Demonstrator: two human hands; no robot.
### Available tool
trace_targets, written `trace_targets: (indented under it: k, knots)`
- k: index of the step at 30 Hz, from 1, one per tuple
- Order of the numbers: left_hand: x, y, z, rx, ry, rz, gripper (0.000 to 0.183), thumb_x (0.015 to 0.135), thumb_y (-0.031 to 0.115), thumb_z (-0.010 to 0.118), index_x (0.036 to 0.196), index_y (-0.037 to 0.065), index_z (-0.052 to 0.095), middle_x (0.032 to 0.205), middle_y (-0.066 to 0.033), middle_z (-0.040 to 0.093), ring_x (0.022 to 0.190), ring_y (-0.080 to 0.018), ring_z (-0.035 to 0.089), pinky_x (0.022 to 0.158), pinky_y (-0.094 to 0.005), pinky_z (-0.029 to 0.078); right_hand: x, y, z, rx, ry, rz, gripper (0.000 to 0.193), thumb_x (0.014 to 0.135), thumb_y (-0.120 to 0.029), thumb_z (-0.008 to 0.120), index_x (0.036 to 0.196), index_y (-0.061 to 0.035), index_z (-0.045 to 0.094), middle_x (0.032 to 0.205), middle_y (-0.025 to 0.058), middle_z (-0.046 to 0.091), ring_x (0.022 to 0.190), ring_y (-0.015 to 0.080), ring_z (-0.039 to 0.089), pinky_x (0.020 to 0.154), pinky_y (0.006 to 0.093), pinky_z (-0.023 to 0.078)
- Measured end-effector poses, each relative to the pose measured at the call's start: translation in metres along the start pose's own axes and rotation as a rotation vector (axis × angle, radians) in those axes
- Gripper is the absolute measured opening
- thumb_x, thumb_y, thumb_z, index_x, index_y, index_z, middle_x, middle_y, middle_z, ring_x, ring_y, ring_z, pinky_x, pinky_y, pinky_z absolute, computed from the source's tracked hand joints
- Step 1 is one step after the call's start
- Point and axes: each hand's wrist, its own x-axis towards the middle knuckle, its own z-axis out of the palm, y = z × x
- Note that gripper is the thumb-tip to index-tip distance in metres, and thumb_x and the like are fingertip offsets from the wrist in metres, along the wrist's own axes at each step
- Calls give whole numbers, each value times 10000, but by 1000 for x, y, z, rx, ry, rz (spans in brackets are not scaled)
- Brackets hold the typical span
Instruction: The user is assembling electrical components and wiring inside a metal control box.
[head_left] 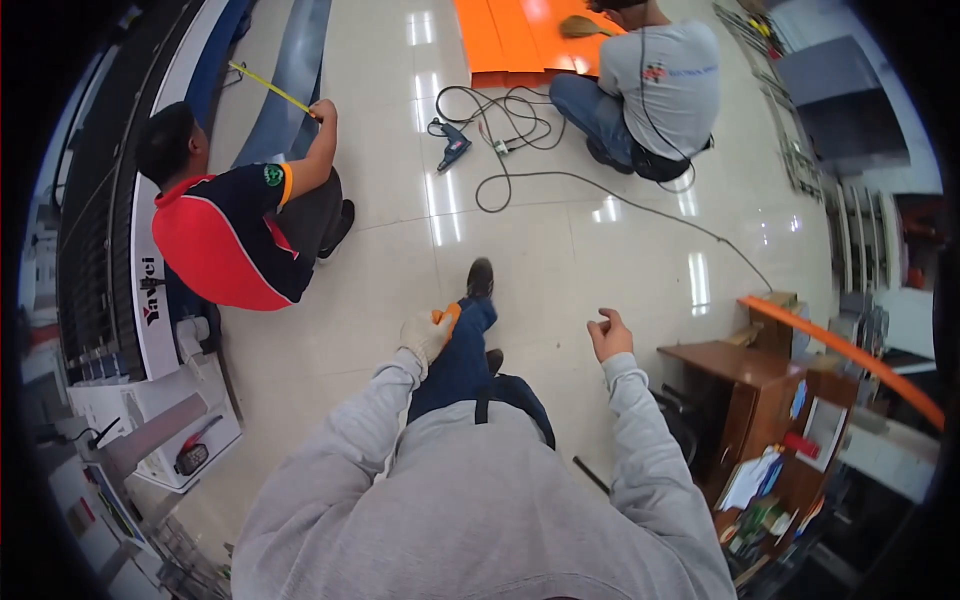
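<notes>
My left hand (428, 338), in a pale knit work glove, is closed around a small orange object (453, 314) whose kind I cannot make out. It is held in front of my left thigh. My bare right hand (609, 336) hangs over the floor to the right, loosely curled with thumb and forefinger a little apart, and nothing shows in it. Ahead on the tiles lie a dark blue power drill (454, 146) and a looped black cable (560, 174), both out of reach of my hands.
At left a squatting person (232, 235) stretches a yellow tape measure (272, 87) over a long grey sheet (285, 90). Another person (660, 85) crouches by orange panels (510, 40). A wooden desk (715, 362) and an orange strip (850, 355) stand right; a white machine (150, 412) left.
</notes>
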Motion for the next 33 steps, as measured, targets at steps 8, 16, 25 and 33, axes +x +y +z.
trace_targets:
  k: [8, 16, 25, 33]
  knots:
    - [265, 46, 32, 646, 75, -63, 1024, 662, 543, 817, 1436, 17, 402, 1322, -142, 533, 1127, -290, 560, 915, -412, 456, 148, -23, 30, -379, -143, -268, 698, 797, -380, 735, 1359, -56, 480, 1070, 131, 677, 1022, 328, 609, 901, 396, 484]
    - [559, 68, 52, 844, 242, -123, 961, 717, 465, 784, 1461, 34, 355, 1382, -144, 464, 1222, -264, 459, 967, -397, 372, 384, -50, 121, -434, -76, -574, 702, 794, -314, 745, 1369, -12, 481, 1240, 188, 604, 1082, 352, 585, 941, 400, 468]
    - [790, 41, 69, 966, 678, -115, 796, 716, 363, 793, 1375, 55, 469, 1310, -126, 518, 1153, -253, 521, 915, -381, 416, 520, -86, 139, 69, -450, -753, 504, 749, -95, 781, 1219, -7, 623, 949, 101, 715, 830, 272, 651, 807, 316, 502]
    - [800, 63, 27, 283, 266, -113, 618, 646, 167, 775, 1236, 75, 616, 1119, -132, 647, 980, -257, 640, 864, -339, 510, 602, -84, 135, 17, -283, -908, 642, 687, -87, 820, 1287, -44, 596, 1035, 85, 676, 906, 237, 642, 866, 324, 482]
